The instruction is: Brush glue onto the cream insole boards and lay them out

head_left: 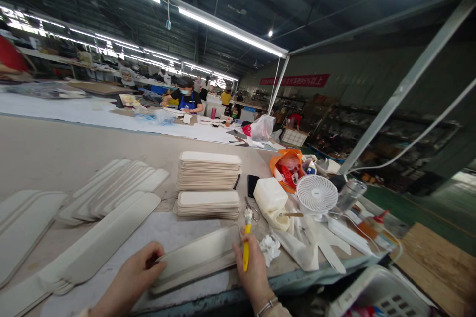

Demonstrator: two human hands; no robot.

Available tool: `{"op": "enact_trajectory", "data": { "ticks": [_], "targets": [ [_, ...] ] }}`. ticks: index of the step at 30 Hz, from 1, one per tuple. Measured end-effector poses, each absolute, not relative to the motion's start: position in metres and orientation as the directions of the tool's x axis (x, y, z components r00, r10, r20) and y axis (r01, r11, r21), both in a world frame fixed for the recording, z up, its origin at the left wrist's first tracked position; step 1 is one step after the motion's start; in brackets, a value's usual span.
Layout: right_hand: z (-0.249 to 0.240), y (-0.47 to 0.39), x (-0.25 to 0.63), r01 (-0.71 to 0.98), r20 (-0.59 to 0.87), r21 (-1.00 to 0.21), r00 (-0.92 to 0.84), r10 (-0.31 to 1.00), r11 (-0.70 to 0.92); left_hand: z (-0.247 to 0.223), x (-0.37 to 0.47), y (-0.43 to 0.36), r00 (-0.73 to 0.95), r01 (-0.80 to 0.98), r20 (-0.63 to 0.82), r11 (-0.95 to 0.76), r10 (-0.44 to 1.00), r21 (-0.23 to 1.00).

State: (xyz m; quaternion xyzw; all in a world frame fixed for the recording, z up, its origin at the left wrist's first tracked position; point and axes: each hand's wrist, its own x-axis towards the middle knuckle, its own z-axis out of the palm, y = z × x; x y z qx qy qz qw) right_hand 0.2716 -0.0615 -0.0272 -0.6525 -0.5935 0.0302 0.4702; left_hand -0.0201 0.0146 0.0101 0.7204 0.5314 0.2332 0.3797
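Observation:
My left hand [139,272] pinches the left end of a long off-white panel [201,252] with rounded corners, close to the front edge of the table. In my right hand [255,267] is a brush with a yellow handle [246,252], its pale, caked head pointing away from me. The fingertips of that hand also touch the panel's right end. Beyond the panel stand two stacks of similar pieces, a taller stack [208,173] behind a lower one [208,204]. More long pieces [115,188] lie fanned out to the left.
Right of the stacks are a black phone [253,184], scissors [254,212], a white plastic container [270,195], crumpled tissue [270,247] and a white fan [317,194]. An orange bag [286,166] lies behind them. A basket [379,290] stands below the table edge. A co-worker [188,99] sits across.

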Motion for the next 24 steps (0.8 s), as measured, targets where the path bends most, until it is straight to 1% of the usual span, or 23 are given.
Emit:
{"op": "enact_trajectory", "data": {
  "ticks": [3, 6, 8, 11, 15, 17, 20, 22, 24],
  "targets": [
    [-0.028, -0.059, 0.275, 0.610, 0.459, -0.779, 0.395, 0.796, 0.146, 0.015, -0.017, 0.012, 0.340, 0.347, -0.066, -0.060, 0.938, 0.936],
    [-0.026, -0.058, 0.276, 0.416, 0.358, -0.895, 0.450, 0.818, 0.163, 0.020, -0.012, 0.006, 0.332, 0.163, -0.082, 0.029, 0.940, 0.986],
    [-0.024, -0.057, 0.275, 0.294, 0.302, -0.939, 0.459, 0.835, 0.178, 0.023, -0.009, 0.003, 0.327, 0.063, -0.102, 0.086, 0.940, 0.994],
    [-0.021, -0.054, 0.271, 0.183, 0.271, -0.962, 0.505, 0.819, 0.205, 0.027, -0.007, -0.001, 0.337, -0.084, -0.114, 0.150, 0.935, 0.985],
    [-0.020, -0.050, 0.265, 0.085, 0.239, -0.968, 0.586, 0.774, 0.234, 0.034, -0.008, -0.006, 0.362, -0.283, -0.084, 0.195, 0.929, 0.939],
    [-0.020, -0.049, 0.261, 0.035, 0.181, -0.980, 0.570, 0.801, 0.197, 0.039, -0.007, -0.011, 0.366, -0.366, -0.068, 0.211, 0.928, 0.906],
    [-0.021, -0.050, 0.250, -0.084, 0.051, -0.990, 0.534, 0.844, 0.113, 0.048, -0.001, -0.023, 0.354, -0.448, -0.074, 0.238, 0.932, 0.862],
    [-0.020, -0.052, 0.239, -0.180, -0.026, -0.981, 0.505, 0.862, 0.076, 0.053, 0.004, -0.032, 0.351, -0.492, -0.071, 0.249, 0.933, 0.834],
    [-0.018, -0.053, 0.230, -0.272, -0.068, -0.960, 0.466, 0.882, 0.070, 0.056, 0.009, -0.040, 0.378, -0.526, -0.055, 0.263, 0.924, 0.809]
  ]
}}
